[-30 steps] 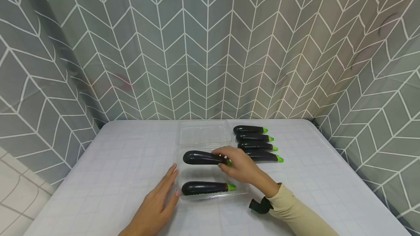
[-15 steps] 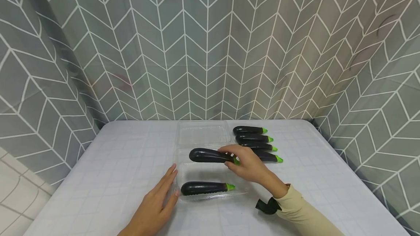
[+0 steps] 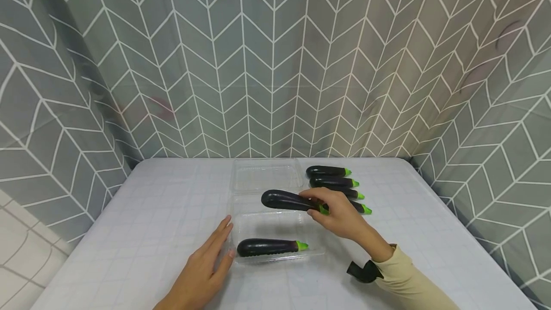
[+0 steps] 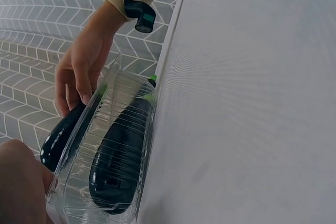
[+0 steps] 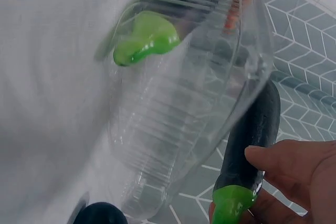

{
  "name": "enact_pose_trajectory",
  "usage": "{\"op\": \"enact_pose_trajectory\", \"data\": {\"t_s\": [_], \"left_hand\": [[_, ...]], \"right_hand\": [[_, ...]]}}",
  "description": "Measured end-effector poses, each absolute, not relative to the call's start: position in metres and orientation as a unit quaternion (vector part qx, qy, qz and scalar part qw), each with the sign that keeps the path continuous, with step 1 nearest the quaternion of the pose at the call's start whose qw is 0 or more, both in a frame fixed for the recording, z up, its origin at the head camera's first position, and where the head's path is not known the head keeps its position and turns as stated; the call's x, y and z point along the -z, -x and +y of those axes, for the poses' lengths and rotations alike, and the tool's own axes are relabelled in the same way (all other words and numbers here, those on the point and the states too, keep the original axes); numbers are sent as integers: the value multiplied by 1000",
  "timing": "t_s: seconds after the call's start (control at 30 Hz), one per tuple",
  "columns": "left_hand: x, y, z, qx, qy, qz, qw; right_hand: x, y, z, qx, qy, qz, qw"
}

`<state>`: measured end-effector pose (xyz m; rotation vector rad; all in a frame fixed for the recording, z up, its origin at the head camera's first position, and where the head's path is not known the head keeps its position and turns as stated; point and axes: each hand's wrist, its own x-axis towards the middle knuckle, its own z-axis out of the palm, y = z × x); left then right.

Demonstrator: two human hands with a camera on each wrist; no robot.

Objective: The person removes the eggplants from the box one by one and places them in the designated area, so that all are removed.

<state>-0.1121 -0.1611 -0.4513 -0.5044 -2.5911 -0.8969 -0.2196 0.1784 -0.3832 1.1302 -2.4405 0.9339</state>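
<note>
**Eggplant lifted right, out over tray edge**

Since 1.0 s ago the right hand point(image 3: 340, 214) has carried the glossy dark purple eggplant with green stem cap point(image 3: 288, 200) up and rightward, fingers clasped around its stem end. It now hangs above the clear plastic clamshell tray point(image 3: 275, 226), tilted slightly. Left hand point(image 3: 206, 267) unchanged, flat on the white surface point(image 3: 150, 214), fingers relaxed against the tray's edge. A second eggplant point(image 3: 269, 247) lies in the tray.

Glossy near-black aubergines point(image 3: 287, 200) with lime-green caps, a clear ribbed tray point(image 3: 275, 226), a pale — perhaps faintly checked — tablecloth point(image 3: 150, 214), grey chevron-lined walls point(image 3: 258, 61).
</note>
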Motion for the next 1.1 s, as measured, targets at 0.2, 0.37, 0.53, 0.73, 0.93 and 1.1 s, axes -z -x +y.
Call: {"op": "enact_pose_trajectory", "data": {"t_s": [0.2,0.37,0.53,0.73,0.93,1.1], "left_hand": [[451,112,-161,318,183,-913,179],[451,112,-161,309,185,-913,191],[451,111,-161,307,184,-914,193],[450,111,-160,308,189,-910,204],[450,111,-160,311,185,-911,197],[449,111,-160,321,186,-908,193]], "right_hand": [[381,218,187,-320,-388,-850,159],[380,217,194,-314,-386,-851,167],[379,216,200,-309,-377,-857,164],[377,214,206,-307,-366,-863,161],[378,213,214,-300,-359,-868,165],[380,212,222,-291,-355,-869,183]]}}
